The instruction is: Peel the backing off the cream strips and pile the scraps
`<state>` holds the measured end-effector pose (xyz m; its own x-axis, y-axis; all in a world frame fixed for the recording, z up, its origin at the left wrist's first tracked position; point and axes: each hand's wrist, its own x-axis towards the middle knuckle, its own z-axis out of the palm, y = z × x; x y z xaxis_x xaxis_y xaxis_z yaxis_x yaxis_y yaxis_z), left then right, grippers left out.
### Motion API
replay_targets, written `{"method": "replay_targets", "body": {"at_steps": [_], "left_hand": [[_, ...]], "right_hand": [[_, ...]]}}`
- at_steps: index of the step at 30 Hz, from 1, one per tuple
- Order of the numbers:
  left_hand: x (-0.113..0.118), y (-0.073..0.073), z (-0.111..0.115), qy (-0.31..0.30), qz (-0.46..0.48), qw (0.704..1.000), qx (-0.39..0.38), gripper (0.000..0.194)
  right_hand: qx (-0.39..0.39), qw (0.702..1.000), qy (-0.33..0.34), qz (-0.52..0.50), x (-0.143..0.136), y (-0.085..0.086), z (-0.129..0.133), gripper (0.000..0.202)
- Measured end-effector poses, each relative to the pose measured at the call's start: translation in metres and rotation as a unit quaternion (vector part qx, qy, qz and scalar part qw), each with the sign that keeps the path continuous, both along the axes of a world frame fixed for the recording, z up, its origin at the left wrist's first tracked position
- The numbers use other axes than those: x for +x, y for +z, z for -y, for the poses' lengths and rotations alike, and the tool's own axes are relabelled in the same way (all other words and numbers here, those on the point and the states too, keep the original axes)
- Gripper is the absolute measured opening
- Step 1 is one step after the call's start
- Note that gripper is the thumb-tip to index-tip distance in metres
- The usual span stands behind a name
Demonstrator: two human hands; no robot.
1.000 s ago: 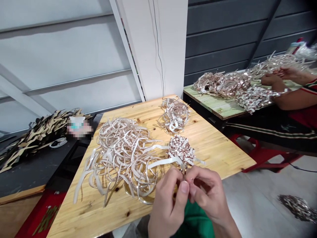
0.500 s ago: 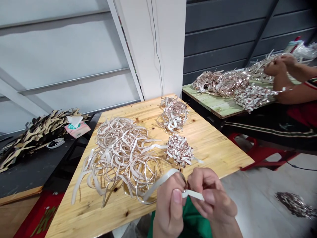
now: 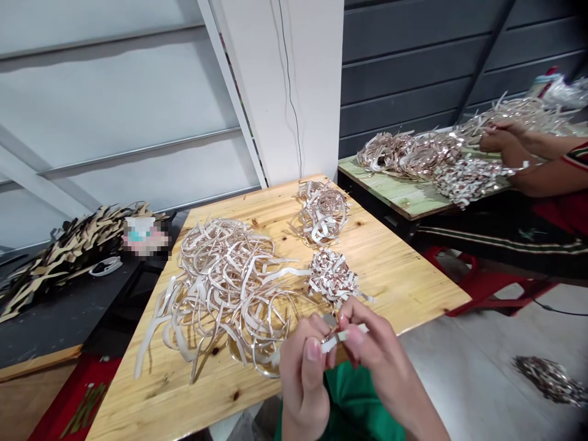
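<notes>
A pale strip (image 3: 331, 343) runs between my two hands at the front edge of the wooden table (image 3: 184, 410). My left hand (image 3: 307, 373) is closed on it, thumb on top. Fingers and thumb of my right hand (image 3: 370, 343) pinch its other end. Left of my hands lies a large tangle of long metallic and white strips (image 3: 229, 275). Just beyond my hands is a pile of small knotted pieces (image 3: 331, 275), and behind that a smaller tangle of strips (image 3: 324, 211).
On the right, another person's hands (image 3: 498, 136) work at a green table (image 3: 399, 196) with more strips. A red stool (image 3: 493, 291) stands below, and a bundle (image 3: 549, 378) lies on the floor. Black and tan strips (image 3: 87, 242) cover a dark table at left.
My right hand has moved slightly up and left, nearer my left hand, with the strip still between them. My left hand has shifted slightly left. The other person's hands have moved left and down.
</notes>
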<state>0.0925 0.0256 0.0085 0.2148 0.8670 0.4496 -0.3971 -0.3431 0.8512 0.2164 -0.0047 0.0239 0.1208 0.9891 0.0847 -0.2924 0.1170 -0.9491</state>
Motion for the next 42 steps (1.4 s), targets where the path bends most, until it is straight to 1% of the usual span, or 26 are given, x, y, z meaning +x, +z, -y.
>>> {"method": "replay_targets", "body": {"at_steps": [2,3,5,7,9,10,12,15,16,18,20,24,27,29,33,36,37,38,39,40,42], "left_hand": [[-0.002,-0.001,-0.001,-0.008,-0.012,1.000,0.006,0.041],[-0.003,0.000,-0.002,-0.013,-0.018,1.000,0.008,0.043],[-0.002,0.002,-0.004,-0.017,-0.056,0.998,0.021,0.051],[-0.002,0.005,-0.006,-0.007,-0.131,0.991,0.029,0.054],[-0.001,0.007,-0.006,0.002,-0.194,0.981,0.015,0.045],[0.000,0.007,-0.004,0.003,-0.209,0.978,0.004,0.041],[0.002,0.004,0.000,0.016,-0.208,0.978,-0.025,0.042],[0.006,-0.004,0.005,0.058,-0.159,0.982,-0.081,0.044],[0.008,-0.005,0.006,0.061,-0.133,0.984,-0.104,0.045],[0.012,-0.006,0.006,0.041,-0.070,0.986,-0.145,0.045],[0.017,-0.004,0.004,0.012,-0.005,0.984,-0.179,0.045],[0.027,0.003,-0.001,-0.034,0.106,0.969,-0.222,0.047],[0.032,0.006,-0.003,-0.069,0.166,0.951,-0.252,0.051],[0.034,0.009,-0.003,-0.088,0.194,0.934,-0.288,0.053],[0.035,0.021,-0.005,-0.139,0.239,0.889,-0.366,0.055],[0.035,0.028,-0.008,-0.182,0.266,0.858,-0.399,0.056],[0.034,0.028,-0.008,-0.185,0.262,0.858,-0.402,0.056],[0.033,0.027,-0.008,-0.176,0.252,0.866,-0.394,0.055],[0.032,0.024,-0.007,-0.153,0.235,0.885,-0.372,0.055],[0.031,0.020,-0.005,-0.122,0.209,0.909,-0.339,0.056],[0.029,0.011,0.000,-0.076,0.129,0.956,-0.254,0.058]], "right_hand": [[0.017,0.993,0.005,0.119,0.002,0.001,0.004,0.037],[0.030,0.987,0.006,0.157,0.002,0.001,0.005,0.038],[0.052,0.978,-0.001,0.201,0.004,0.002,0.006,0.041],[0.063,0.975,-0.012,0.214,0.004,0.003,0.006,0.040],[0.075,0.975,-0.025,0.206,0.004,0.003,0.007,0.039],[0.083,0.976,-0.035,0.197,0.004,0.003,0.007,0.039],[0.092,0.980,-0.051,0.170,0.004,0.002,0.006,0.040],[0.086,0.991,-0.056,0.092,0.003,-0.002,0.004,0.039],[0.078,0.994,-0.052,0.060,0.003,-0.004,0.003,0.039],[0.067,0.997,-0.041,0.002,0.002,-0.008,0.001,0.039],[0.061,0.996,-0.036,-0.050,0.001,-0.010,-0.001,0.040],[0.055,0.988,-0.040,-0.137,0.000,-0.008,-0.003,0.041],[0.056,0.983,-0.041,-0.168,0.001,-0.005,-0.002,0.042],[0.062,0.978,-0.050,-0.191,0.002,-0.003,-0.003,0.042],[0.088,0.964,-0.063,-0.243,0.000,0.004,-0.004,0.042],[0.116,0.954,-0.079,-0.264,-0.003,0.011,-0.003,0.041],[0.123,0.952,-0.089,-0.266,-0.003,0.013,-0.002,0.041],[0.129,0.950,-0.100,-0.266,-0.004,0.014,-0.002,0.040],[0.133,0.949,-0.112,-0.262,-0.004,0.014,-0.001,0.040],[0.136,0.950,-0.122,-0.254,-0.004,0.014,-0.001,0.040],[0.138,0.954,-0.127,-0.234,-0.004,0.011,-0.002,0.040]]}}
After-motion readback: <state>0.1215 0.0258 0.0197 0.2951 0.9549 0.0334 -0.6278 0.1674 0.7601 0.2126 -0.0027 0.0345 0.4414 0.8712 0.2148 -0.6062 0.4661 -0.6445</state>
